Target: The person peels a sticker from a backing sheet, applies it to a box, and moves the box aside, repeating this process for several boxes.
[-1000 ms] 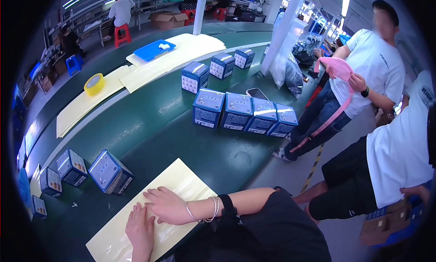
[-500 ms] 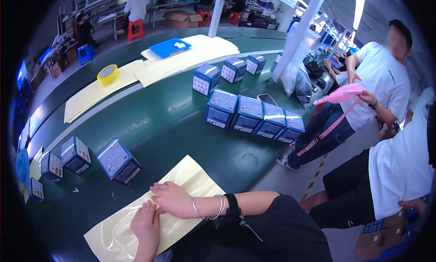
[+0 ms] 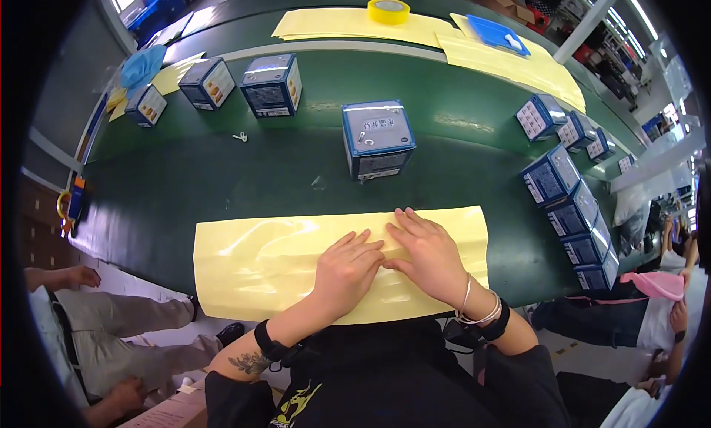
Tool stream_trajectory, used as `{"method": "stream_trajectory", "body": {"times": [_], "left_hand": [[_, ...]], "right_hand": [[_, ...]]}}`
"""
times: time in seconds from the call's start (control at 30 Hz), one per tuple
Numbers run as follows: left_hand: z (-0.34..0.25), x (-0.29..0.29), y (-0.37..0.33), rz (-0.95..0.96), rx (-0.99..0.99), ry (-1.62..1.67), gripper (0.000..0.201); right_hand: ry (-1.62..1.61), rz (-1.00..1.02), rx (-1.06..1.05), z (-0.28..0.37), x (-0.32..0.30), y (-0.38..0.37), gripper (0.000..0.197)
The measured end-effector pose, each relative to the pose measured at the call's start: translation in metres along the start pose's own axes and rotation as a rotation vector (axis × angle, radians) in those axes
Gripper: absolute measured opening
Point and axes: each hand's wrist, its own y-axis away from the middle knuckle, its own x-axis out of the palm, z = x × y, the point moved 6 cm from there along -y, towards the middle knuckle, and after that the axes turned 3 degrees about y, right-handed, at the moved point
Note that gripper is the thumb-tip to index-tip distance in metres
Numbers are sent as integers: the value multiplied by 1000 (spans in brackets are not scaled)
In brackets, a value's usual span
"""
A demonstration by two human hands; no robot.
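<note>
A glossy pale-yellow sheet (image 3: 259,257) lies flat along the near edge of the green table. My left hand (image 3: 344,276) rests palm down on it, fingers stretched toward the middle. Close beside it, my right hand (image 3: 429,259) also lies on the sheet, fingers extended and its thumb near the left hand's fingertips. Neither hand visibly grips anything; what is beneath the palms is hidden. Just beyond the sheet stands a blue box (image 3: 379,135) with a small white piece on its top.
Blue boxes stand at the left (image 3: 270,87) and in a row at the right (image 3: 552,177). Farther back are yellow sheets (image 3: 333,24), a yellow tape roll (image 3: 389,11) and a blue tray (image 3: 496,35). Scissors (image 3: 65,206) hang at the left edge. People are on both sides.
The view has swung left and now faces the sheet squarely. Both hands remain on the yellow sheet; the right hand no longer overlaps the left and lies beside it with fingers pointing forward.
</note>
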Motion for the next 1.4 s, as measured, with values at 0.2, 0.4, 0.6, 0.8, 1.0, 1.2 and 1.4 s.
{"method": "stream_trajectory", "body": {"times": [0.2, 0.4, 0.6, 0.8, 1.0, 1.2, 1.4], "left_hand": [[5, -24, -27, 99, -204, 205, 12], [4, -47, -83, 40, -140, 131, 17], [7, -27, -108, -69, -91, -27, 22], [19, -18, -123, -145, -134, -29, 23], [3, -23, -125, -366, 24, -153, 20], [-6, -15, -113, -322, 465, -596, 16], [-2, -6, -119, -360, 455, -383, 17]], "right_hand": [[43, 89, -13, -9, -9, -13, 67], [-50, -298, -150, -29, -90, -66, 70], [-102, -287, -331, -48, -69, -97, 66], [-145, -318, -335, -58, -69, -94, 63], [-156, -347, -307, -64, -68, -90, 63], [-103, -384, -340, -57, -69, -95, 60], [-92, -370, -278, -66, -75, -81, 57]]}}
